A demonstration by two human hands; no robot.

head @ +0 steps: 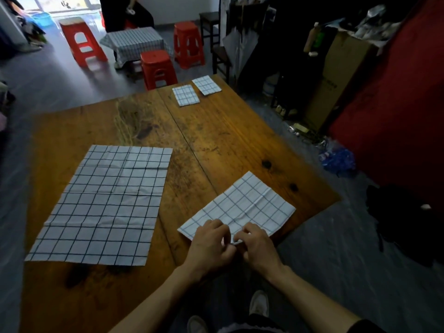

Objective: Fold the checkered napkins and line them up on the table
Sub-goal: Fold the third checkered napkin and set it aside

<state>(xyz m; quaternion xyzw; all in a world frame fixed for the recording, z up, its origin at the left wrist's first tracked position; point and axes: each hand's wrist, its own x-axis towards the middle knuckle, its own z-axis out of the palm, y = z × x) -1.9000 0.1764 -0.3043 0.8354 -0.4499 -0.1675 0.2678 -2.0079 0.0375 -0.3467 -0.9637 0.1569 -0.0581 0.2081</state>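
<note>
A half-folded checkered napkin [247, 205] lies at the near right corner of the wooden table [216, 135]. My left hand [209, 246] and my right hand [258, 246] meet at its near edge, and both pinch the cloth there. A larger checkered napkin [103, 203] lies spread flat on the left side of the table. Two small folded napkins sit side by side at the far edge, one on the left [185, 94] and one on the right [206, 85].
Red plastic stools [157, 68] stand beyond the table, near a low table under a checkered cloth [134, 42] and a person standing behind it. A cardboard box [336, 78] and dark clutter line the right side. My shoes [258, 304] show below the table edge.
</note>
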